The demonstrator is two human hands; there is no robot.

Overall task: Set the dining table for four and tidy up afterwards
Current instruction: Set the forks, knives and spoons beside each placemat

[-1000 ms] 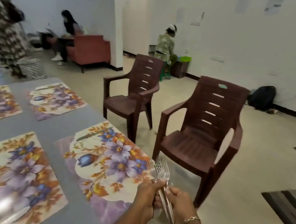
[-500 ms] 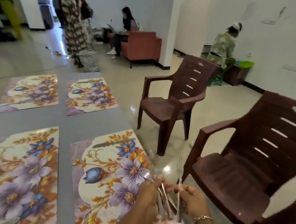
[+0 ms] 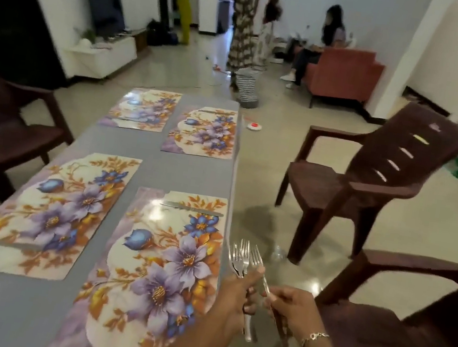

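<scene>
Forks: a bunch [image 3: 237,260] stands tines-up in the left grip [image 3: 236,291]. Two heads show plainly; more may hide behind them.
Single fork: one fork [image 3: 257,260] leans just right of the bunch, its handle running down into the right grip [image 3: 295,308].
Left grip: clenched round the bunched handles, whose ends stick out below it.
Right grip: pinching the single fork's handle, just beside the left grip; a bracelet [image 3: 314,337] sits on that wrist.
Why held so: the left grip seems to act as the stock while the right draws one fork out, probably for the nearest setting.
Placemats: four floral ones in two rows of two. The nearest [image 3: 167,253] lies just left of the left grip, and the far pair is well ahead.
Knife: one [image 3: 192,209] lies across the nearest mat's far end, ahead of the grips. Knives on the other mats are too blurred to count.
Bench: grey top [image 3: 21,305], its right edge just beside the left grip.
Chairs: three brown plastic ones are clear, one [image 3: 370,180] ahead and right of the grips.
</scene>
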